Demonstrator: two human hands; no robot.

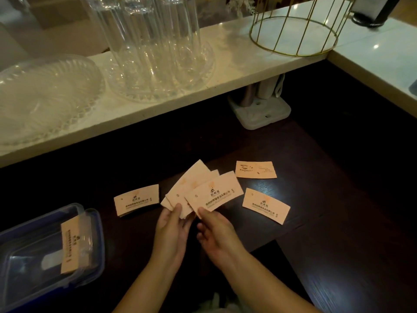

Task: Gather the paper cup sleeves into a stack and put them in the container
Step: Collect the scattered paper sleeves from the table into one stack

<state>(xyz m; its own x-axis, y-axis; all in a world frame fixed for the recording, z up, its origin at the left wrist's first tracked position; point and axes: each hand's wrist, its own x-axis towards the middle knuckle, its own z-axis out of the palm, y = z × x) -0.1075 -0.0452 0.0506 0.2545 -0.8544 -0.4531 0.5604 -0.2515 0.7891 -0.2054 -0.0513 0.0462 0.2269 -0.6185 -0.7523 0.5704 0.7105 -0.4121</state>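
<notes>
Flat peach-coloured paper cup sleeves lie on a dark wooden table point(327, 222). My left hand point(172, 224) holds a fanned bunch of sleeves point(189, 188) by their lower ends. My right hand point(214, 231) pinches the front sleeve point(214, 196) of that fan at its lower corner. A small stack of sleeves point(136, 199) rests to the left of my hands. Two single sleeves lie to the right, one farther point(256, 170), one nearer point(266, 205). A clear plastic container point(13, 245) with blue trim stands at the lower left, with a stack of sleeves point(70, 247) inside.
A raised pale stone counter point(225, 64) runs behind the table, carrying glass plates point(45, 91), tall clear glasses point(153, 41) and a gold wire basket point(295, 30). A white stand point(261, 111) sits under the counter's edge. The container's lid point(94, 233) lies against the container.
</notes>
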